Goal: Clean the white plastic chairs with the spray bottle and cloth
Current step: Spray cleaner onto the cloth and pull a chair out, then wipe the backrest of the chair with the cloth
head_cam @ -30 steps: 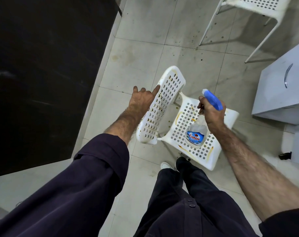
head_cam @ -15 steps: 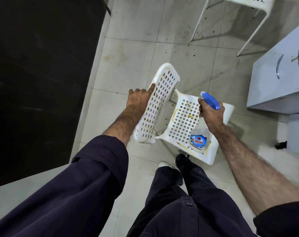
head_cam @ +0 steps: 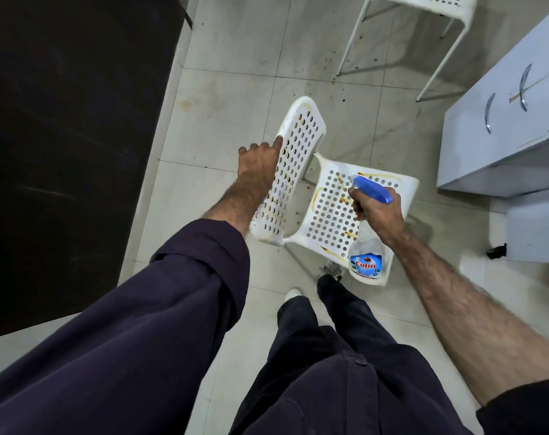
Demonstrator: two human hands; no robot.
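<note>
A white perforated plastic chair (head_cam: 332, 211) stands on the tiled floor below me, with yellow-brown stains on its seat and backrest. My left hand (head_cam: 259, 161) grips the top edge of the backrest (head_cam: 293, 158), fingers curled over it. My right hand (head_cam: 378, 211) holds a clear spray bottle (head_cam: 365, 255) with a blue trigger head and a blue "Colin" label, over the right side of the seat, nozzle pointing left toward the backrest. No cloth is in view.
A second white chair (head_cam: 423, 7) stands at the top right on thin legs. A grey cabinet (head_cam: 502, 136) with metal handles sits to the right. A dark table top (head_cam: 62, 136) fills the left side. My legs and shoes are just below the chair.
My view has shifted, so the chair sits lower in frame. My left hand slid along the backrest edge. The bottle stays in my right hand over the seat.
</note>
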